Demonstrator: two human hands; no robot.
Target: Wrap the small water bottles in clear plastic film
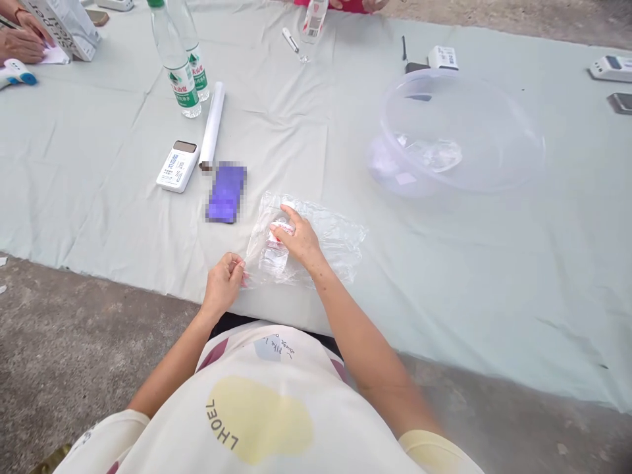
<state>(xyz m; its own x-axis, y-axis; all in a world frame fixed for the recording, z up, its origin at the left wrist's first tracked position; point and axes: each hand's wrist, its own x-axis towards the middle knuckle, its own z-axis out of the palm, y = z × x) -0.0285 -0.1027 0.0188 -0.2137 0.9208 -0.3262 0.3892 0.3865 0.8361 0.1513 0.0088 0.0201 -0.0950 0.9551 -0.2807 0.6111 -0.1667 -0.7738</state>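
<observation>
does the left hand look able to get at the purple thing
Probably yes: only bare cloth lies between the left hand and the purple thing, though that hand seems to pinch the bag.

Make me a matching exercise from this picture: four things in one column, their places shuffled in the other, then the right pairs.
Things
1. Left hand
2. Right hand
3. White device nearest the hands
4. Clear tub

Places
A. Right of both hands, farther up the table
B. At the left edge of the clear bag
C. Left of the white roll
D. Over the clear bag, thumb and fingers at the printed label

Right pairs: 1-B, 2-D, 3-C, 4-A
</observation>
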